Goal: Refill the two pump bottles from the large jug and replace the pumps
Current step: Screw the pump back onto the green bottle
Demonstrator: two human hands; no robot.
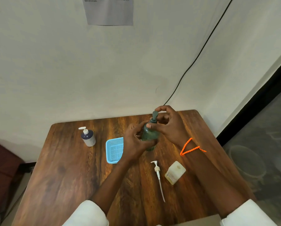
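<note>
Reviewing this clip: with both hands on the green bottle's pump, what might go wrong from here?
1. The right hand is at the pump of the green bottle while the left hand grips the body; a slip might tip it.
2. The loose white pump lies beside the right forearm and could be swept off the table.
3. The small yellowish container stands with no pump fitted; a knock may spill it.

green bottle (149, 136) upright, white bottle (88, 137), loose pump (157, 172) lying flat
</note>
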